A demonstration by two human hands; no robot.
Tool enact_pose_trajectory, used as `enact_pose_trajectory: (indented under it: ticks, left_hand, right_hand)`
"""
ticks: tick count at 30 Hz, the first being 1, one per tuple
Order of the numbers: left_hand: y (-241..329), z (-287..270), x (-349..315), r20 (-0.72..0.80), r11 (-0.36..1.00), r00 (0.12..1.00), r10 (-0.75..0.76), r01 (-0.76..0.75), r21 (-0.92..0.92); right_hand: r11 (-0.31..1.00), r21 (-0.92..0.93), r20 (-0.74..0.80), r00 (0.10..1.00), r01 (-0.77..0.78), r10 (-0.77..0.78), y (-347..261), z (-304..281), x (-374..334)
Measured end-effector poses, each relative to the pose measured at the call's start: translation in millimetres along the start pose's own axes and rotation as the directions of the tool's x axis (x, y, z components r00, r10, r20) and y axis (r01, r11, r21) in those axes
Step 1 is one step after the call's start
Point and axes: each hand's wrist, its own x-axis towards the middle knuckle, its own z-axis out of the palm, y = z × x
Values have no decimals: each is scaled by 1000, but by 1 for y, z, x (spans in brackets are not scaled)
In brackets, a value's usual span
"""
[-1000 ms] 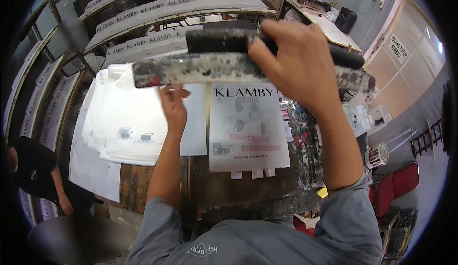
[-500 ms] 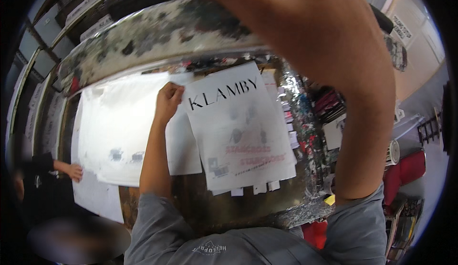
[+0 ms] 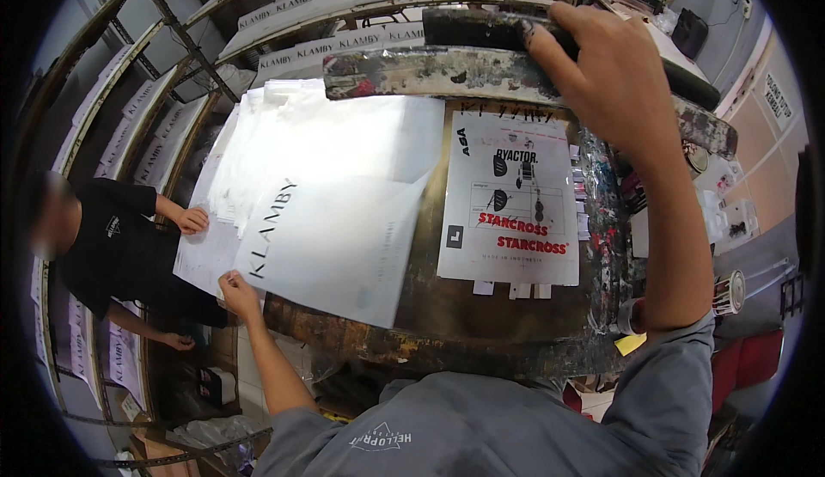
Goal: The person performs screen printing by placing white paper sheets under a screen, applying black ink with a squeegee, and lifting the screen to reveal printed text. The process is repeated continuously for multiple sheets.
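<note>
Shifted printed sheet (image 3: 331,258) to eight o'clock, pinched in left hand (image 3: 240,295); gripped stained frame (image 3: 387,75) at one o'clock with right hand (image 3: 614,77). Apparently finished lettering; had yet to release sheet.

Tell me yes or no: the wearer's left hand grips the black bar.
No, the left hand holds a printed white sheet by its edge, while the right hand grips the black bar.
</note>
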Motion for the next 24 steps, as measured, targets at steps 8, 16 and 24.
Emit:
enact_pose_trajectory:
  ticks: [8, 16, 24]
  left_hand:
    - [246, 96, -33, 492, 338, 131, 861, -870, -360]
    - [368, 124, -237, 363, 73, -271, 892, -705, -706]
    - [424, 115, -352, 297, 132, -208, 932, -568, -812]
  right_hand:
    - [1000, 1, -57, 998, 10, -10, -20, -15, 13]
    - [997, 76, -38, 999, 12, -9, 5, 2, 16]
    - [995, 98, 86, 996, 11, -19, 24, -1, 20]
